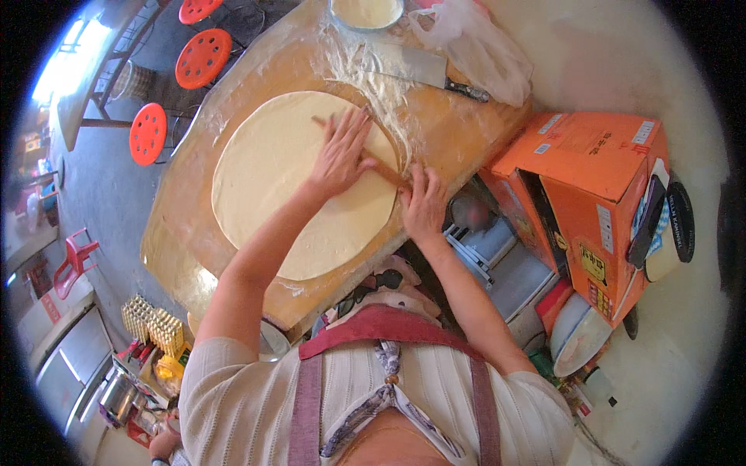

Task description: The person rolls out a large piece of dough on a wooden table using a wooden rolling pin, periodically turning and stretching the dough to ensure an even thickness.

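A large, thin round sheet of dough [262,180] lies on the floured wooden board [460,131] in front of me. A slim wooden rolling pin [384,169] crosses its upper right part at a slant. My left hand [342,154] lies flat over the middle of the pin, fingers stretched out. At the pin's near right end, by the dough's edge, the bent fingers of my right hand [422,204] hold it. Loose flour [373,87] is scattered past the dough. Partly on that flour rests a cleaver [417,64], its black handle pointing right.
At the board's far end are a bowl [367,13] and a plastic bag [484,58]. An orange cardboard box [594,157] stands close at the right. Red stools [148,134] line the left side. Egg trays [152,323] and another person's arm [165,441] appear lower left.
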Demonstrator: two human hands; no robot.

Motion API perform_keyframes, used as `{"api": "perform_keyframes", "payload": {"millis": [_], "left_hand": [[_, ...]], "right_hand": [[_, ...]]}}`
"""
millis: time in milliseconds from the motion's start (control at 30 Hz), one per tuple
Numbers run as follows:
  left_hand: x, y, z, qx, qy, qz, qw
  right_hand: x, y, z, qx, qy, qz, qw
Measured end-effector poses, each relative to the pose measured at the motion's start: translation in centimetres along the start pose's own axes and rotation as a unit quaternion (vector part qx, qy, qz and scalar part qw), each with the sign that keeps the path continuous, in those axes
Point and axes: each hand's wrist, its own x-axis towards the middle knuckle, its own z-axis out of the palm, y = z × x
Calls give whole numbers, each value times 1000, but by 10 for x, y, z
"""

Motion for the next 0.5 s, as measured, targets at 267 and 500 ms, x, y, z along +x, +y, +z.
{"api": "perform_keyframes", "payload": {"millis": [267, 500], "left_hand": [[61, 2, 17, 85, 6, -36, 996], [-68, -29, -37, 44, 35, -132, 990]], "right_hand": [[35, 30, 18, 15, -36, -88, 995], [56, -8, 24, 112, -45, -132, 984]]}}
